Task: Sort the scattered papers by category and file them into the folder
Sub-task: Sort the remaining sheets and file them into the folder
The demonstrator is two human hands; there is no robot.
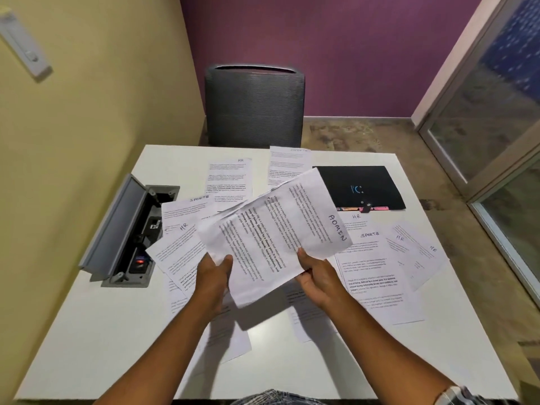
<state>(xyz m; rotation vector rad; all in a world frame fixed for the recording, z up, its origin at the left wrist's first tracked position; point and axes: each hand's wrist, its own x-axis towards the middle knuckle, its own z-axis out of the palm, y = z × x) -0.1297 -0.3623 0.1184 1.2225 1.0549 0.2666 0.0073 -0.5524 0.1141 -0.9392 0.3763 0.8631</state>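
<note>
Both hands hold a small sheaf of printed sheets marked ADMIN [271,238] above the middle of the white table [87,340]: the left hand [214,274] grips its near-left edge, the right hand [315,273] its near-right edge. Loose papers headed HR and SPORTS [377,276] lie scattered around. The black folder [361,187] rests closed near the far right corner.

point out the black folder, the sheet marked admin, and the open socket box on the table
black folder [361,185]: head view, middle of its cover
sheet marked admin [271,238]: head view, centre of the printed page
open socket box [117,229]: head view, on its raised grey lid
</note>
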